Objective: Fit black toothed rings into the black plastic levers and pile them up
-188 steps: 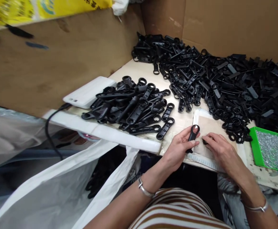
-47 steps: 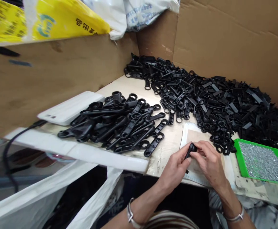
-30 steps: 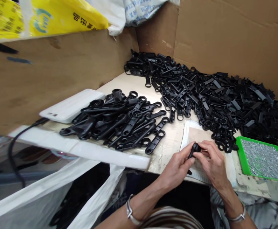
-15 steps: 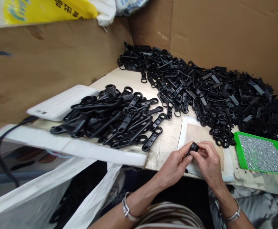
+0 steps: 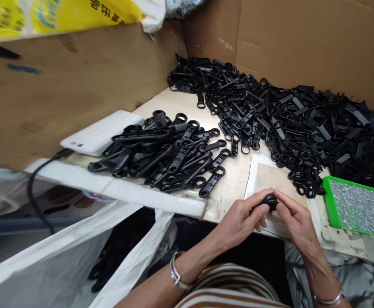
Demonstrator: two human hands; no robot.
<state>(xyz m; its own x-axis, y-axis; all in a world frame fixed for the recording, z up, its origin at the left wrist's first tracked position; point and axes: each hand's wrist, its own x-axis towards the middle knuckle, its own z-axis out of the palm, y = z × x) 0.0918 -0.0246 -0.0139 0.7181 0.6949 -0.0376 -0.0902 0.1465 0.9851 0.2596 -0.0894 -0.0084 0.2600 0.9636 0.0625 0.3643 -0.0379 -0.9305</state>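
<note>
Between my two hands, over the front edge of the table, is a black plastic part with a round end (image 5: 270,201); my fingers cover the rest of it. My left hand (image 5: 246,216) is closed on it from the left, thumb and index finger pinching the round end. From the other side my right hand (image 5: 298,218) presses its fingertips against the same round end. Beneath them lies a white-edged pad (image 5: 254,179) with a tan middle. Small black rings (image 5: 302,179) are heaped just beyond the right hand.
Long black ring-ended parts (image 5: 170,154) lie piled at left beside a white flat box (image 5: 100,132) with a black cable. More black parts (image 5: 302,119) fill the back and right. A green tray (image 5: 331,205) holds small metal pieces. Cardboard walls (image 5: 302,42) enclose the table; a white bag (image 5: 61,252) hangs in front.
The view has shifted slightly left. In my hands the black part has turned, so its round end now faces more toward me. My right fingers have straightened somewhat along its side.
</note>
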